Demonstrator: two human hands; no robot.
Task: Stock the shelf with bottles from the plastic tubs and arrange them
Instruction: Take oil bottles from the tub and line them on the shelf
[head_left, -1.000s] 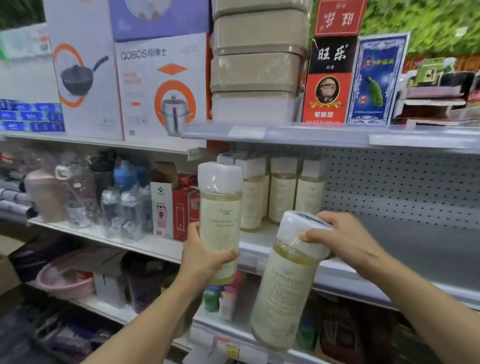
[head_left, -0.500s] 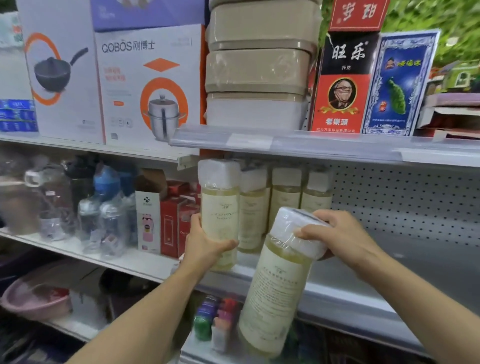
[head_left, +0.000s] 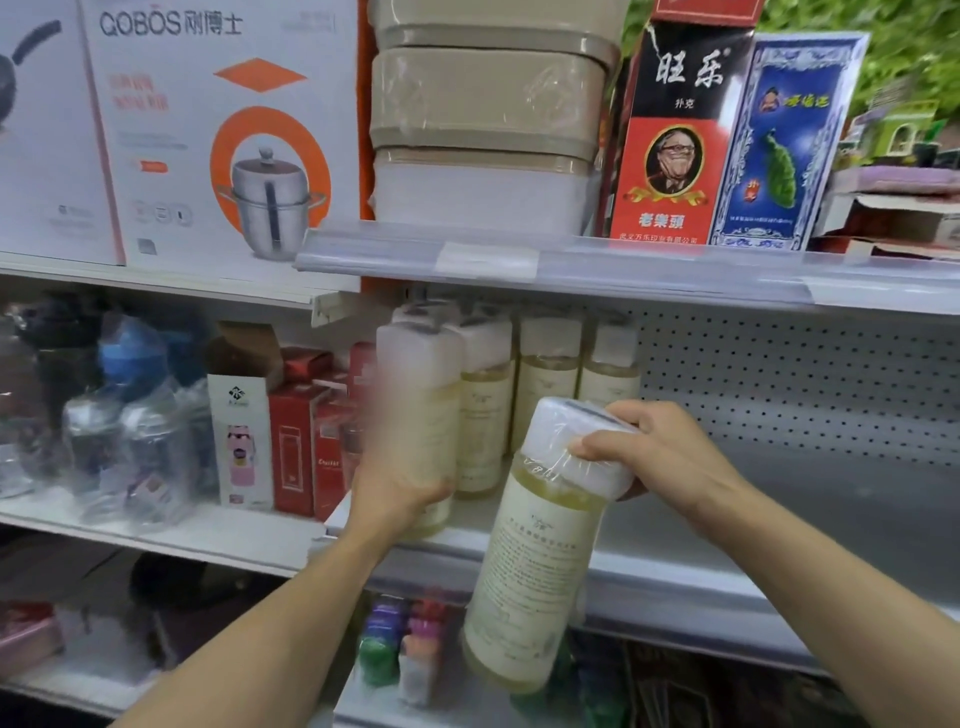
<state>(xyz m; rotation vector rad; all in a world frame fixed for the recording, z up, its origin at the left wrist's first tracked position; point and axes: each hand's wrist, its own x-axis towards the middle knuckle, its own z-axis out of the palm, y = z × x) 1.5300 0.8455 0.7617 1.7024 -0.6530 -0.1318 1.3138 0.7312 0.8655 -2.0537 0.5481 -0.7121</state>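
My left hand (head_left: 400, 486) grips an upright pale yellow bottle with a white cap (head_left: 421, 395) at the front left of the grey shelf (head_left: 810, 499); hand and bottle are blurred. Behind it stand three more bottles of the same kind (head_left: 545, 384) in a row against the perforated back wall. My right hand (head_left: 660, 452) holds a second bottle (head_left: 540, 551) by its white cap. That bottle hangs tilted in front of the shelf's front edge, its base below the shelf.
Red and white boxes (head_left: 291, 431) and wrapped drinking bottles (head_left: 130, 415) fill the shelf to the left. Stacked beige tubs (head_left: 483, 109), cookware boxes (head_left: 223, 130) and card packs (head_left: 670, 145) stand on the shelf above. Small coloured bottles (head_left: 400, 644) sit below.
The view has moved closer to the shelf. My left hand has carried its bottle in onto the shelf's front left, in front of the row. My right hand's bottle stays hanging by its cap.
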